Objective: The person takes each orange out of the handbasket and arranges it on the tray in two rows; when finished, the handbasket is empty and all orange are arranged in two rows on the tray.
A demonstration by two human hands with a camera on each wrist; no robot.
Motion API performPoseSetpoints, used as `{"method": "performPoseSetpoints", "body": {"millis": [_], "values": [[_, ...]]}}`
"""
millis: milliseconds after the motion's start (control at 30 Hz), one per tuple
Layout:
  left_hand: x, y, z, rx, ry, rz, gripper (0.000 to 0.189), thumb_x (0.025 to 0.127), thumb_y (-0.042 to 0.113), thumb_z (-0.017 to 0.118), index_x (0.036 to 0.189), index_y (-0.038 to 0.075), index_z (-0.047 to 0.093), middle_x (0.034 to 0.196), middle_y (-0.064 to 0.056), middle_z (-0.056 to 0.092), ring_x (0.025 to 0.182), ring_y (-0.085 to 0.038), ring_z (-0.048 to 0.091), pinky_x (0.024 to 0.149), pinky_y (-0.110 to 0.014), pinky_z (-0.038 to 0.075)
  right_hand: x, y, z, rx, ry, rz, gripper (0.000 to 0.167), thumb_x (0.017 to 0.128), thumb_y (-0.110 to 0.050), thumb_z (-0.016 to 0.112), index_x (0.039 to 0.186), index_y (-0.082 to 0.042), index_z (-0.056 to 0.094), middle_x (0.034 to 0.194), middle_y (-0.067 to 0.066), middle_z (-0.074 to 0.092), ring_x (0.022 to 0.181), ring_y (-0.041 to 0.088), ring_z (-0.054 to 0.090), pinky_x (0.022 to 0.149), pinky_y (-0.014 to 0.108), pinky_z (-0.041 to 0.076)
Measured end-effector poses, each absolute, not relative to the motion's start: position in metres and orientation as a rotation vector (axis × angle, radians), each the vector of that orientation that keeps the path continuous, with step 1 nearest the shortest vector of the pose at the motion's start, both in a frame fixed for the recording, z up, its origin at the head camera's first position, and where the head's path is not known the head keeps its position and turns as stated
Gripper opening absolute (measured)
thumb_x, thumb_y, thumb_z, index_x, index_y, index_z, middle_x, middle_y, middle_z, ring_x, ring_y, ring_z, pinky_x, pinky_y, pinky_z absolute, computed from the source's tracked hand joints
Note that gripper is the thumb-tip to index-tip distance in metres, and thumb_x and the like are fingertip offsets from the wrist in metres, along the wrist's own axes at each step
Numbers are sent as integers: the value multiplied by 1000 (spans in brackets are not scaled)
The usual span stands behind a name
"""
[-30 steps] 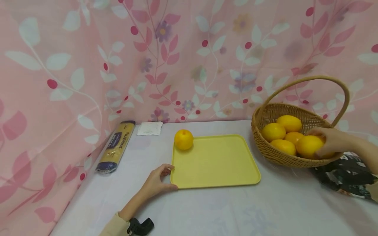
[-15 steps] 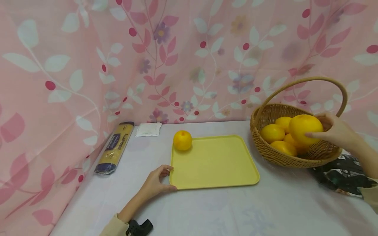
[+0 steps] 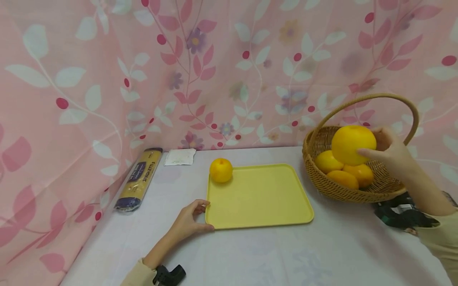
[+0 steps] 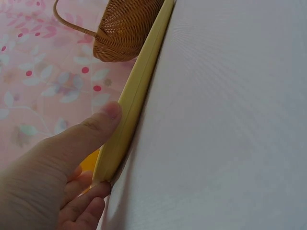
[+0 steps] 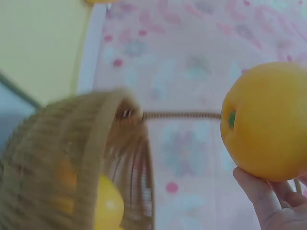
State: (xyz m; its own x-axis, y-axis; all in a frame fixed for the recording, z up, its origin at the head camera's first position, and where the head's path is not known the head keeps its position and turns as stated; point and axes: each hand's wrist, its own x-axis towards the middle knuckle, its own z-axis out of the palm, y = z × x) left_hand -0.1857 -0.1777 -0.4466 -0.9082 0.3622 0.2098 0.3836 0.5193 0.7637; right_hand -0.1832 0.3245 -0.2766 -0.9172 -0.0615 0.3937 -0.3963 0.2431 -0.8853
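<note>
Yellow and flat, the tray (image 3: 264,198) lies on the white tabletop (image 3: 272,258) in the head view. The left hand (image 3: 189,220) pinches its near left corner. One small orange (image 3: 221,171) sits at its far left corner. On the right, the right hand (image 3: 393,153) grips a big orange (image 3: 352,145), held up by the brown basket (image 3: 336,194) with more fruit (image 3: 342,179) inside. Spaghetti (image 3: 141,178) lies left of the tray. In the left wrist view, the thumb (image 4: 93,127) presses the tray's edge. In the right wrist view, the big orange shows a green spot (image 5: 231,119), beside the blurry basket.
</note>
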Motion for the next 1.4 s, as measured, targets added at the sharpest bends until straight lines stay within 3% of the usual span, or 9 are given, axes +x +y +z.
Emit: {"method": "performPoseSetpoints", "body": {"millis": [267,467,700,800,967,1167,1400], "values": [[-185,-177,-446,-641,-2726,-1370,76,55,33,84,119,10,52,100,-2,60,90,-18,57,82,-35,47,-196,280,-277,704,-2035,1962,29,80,16,54,96,-4,42,98,5,54,80,14,55,66,20,51],[-185,-177,-447,-655,-2715,-1375,76,54,35,84,118,9,52,100,-1,60,89,-15,57,81,-31,47,-205,240,-286,621,-2142,1852,32,78,10,61,98,-7,43,99,4,53,81,14,54,65,19,50],[-186,-177,-448,-681,-2702,-1377,74,55,33,84,117,8,52,100,-2,60,89,-16,57,82,-31,47,-227,193,-308,613,-2277,1726,55,76,2,67,123,1,39,110,12,44,90,22,48,72,24,49],[-184,-178,-448,-685,-2697,-1375,73,56,30,84,117,6,52,100,-3,60,88,-17,57,81,-33,47,-236,176,-321,565,-2350,1663,60,75,-4,70,127,2,39,113,17,44,94,26,48,73,30,49],[-184,-177,-448,-679,-2696,-1383,72,56,30,84,117,7,53,99,-3,60,89,-17,57,82,-33,47,-251,155,-341,481,-2399,1615,65,74,-13,73,128,1,40,117,19,47,99,31,49,79,40,48],[-184,-176,-447,-665,-2711,-1375,72,56,31,84,117,8,53,98,-1,60,89,-17,57,82,-34,47,-267,139,-365,398,-2438,1598,59,72,-23,76,122,-4,50,113,13,53,94,29,52,74,39,49],[-185,-177,-447,-657,-2723,-1375,73,56,31,84,117,9,52,97,-1,60,89,-16,57,83,-34,46,-280,127,-384,310,-2484,1590,57,72,-21,76,116,4,49,109,18,53,92,32,51,78,39,47]]}}
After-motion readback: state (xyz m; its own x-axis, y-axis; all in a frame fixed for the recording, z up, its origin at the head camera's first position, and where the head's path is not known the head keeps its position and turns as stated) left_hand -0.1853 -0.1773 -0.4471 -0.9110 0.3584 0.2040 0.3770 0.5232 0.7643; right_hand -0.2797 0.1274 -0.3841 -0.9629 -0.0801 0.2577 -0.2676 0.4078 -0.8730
